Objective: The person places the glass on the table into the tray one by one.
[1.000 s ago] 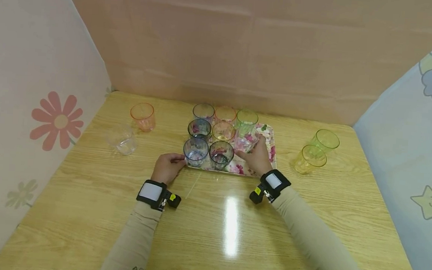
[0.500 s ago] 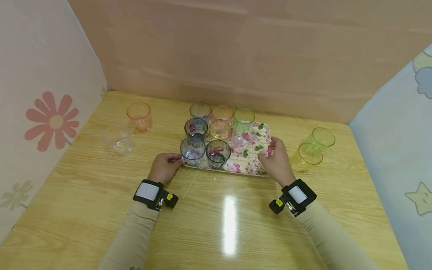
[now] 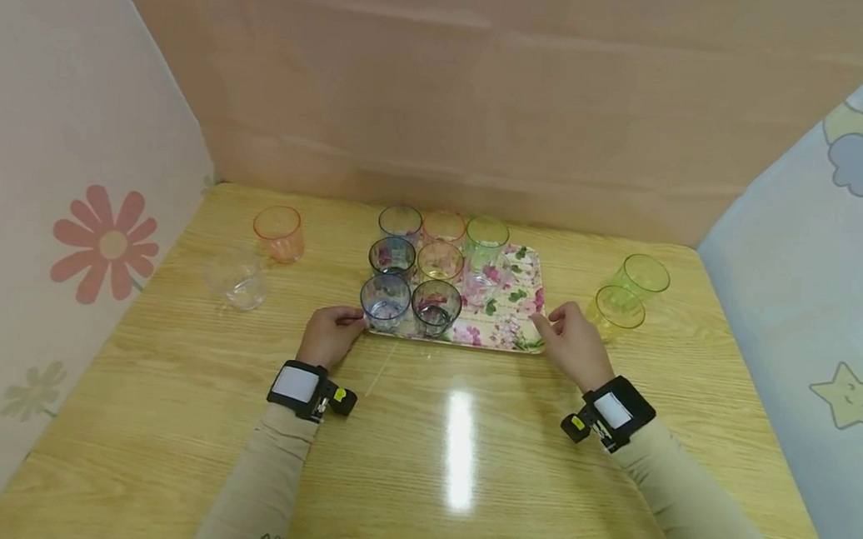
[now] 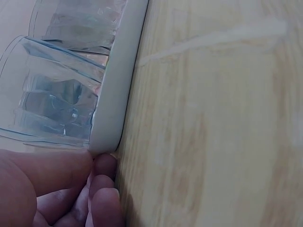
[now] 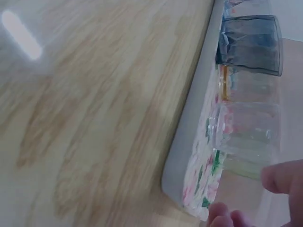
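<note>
A floral tray [image 3: 507, 312] carries several see-through glasses at its left and middle, among them a blue glass [image 3: 385, 306], a dark grey glass [image 3: 436, 313] and a clear glass [image 3: 485, 280]. My left hand [image 3: 327, 335] pinches the tray's near left corner; in the left wrist view the fingers [image 4: 104, 203] curl against the white tray rim [image 4: 113, 90]. At the near right corner is my right hand [image 3: 575, 344]. Its thumb [image 5: 286, 177] stands apart from its fingertips, which are beside the tray edge and partly cut off in the right wrist view.
An orange-rimmed glass [image 3: 279, 235] and another clear glass [image 3: 241, 281] stand left of the tray. To the right are a green glass [image 3: 643, 276] and a yellow glass [image 3: 619, 312], close behind my right hand. Wall panels border the wooden table [image 3: 419, 452].
My right hand let go of the clear glass on the tray, moved right to the tray's right edge, then slid nearer along it. The left hand stays at its corner.
</note>
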A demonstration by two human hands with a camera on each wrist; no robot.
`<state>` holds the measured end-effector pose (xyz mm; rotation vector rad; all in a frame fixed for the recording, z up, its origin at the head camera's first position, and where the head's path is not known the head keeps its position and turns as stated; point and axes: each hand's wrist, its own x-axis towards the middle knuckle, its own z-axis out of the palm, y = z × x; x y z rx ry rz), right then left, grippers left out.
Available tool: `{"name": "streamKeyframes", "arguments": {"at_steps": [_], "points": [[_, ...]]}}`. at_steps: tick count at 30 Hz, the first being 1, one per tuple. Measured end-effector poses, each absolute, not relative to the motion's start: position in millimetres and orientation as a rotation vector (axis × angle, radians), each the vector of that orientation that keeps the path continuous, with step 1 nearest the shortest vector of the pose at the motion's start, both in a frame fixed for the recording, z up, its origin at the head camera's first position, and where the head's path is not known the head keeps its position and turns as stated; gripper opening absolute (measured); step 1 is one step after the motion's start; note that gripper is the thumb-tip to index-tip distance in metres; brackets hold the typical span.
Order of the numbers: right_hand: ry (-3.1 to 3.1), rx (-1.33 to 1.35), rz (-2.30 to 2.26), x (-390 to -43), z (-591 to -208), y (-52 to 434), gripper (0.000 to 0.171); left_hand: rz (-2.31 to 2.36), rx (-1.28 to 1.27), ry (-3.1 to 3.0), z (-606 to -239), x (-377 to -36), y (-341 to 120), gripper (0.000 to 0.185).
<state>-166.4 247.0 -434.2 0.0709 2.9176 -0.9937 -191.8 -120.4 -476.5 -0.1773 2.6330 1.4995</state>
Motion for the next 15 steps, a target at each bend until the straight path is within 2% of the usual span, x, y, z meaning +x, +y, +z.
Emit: {"name": "streamKeyframes", "arguments": {"at_steps": [8, 15], "points": [[2.817, 0.142, -0.778, -165.1, -445.4, 257.8, 0.045, 1.504, -0.184, 2.615, -477.6, -192.1, -120.4, 0.025], [2.814, 0.083, -0.693, -166.1, -460.1, 261.5, 0.049, 1.500, -0.184, 2.625, -478.0, -192.1, -120.2, 0.024]]}}
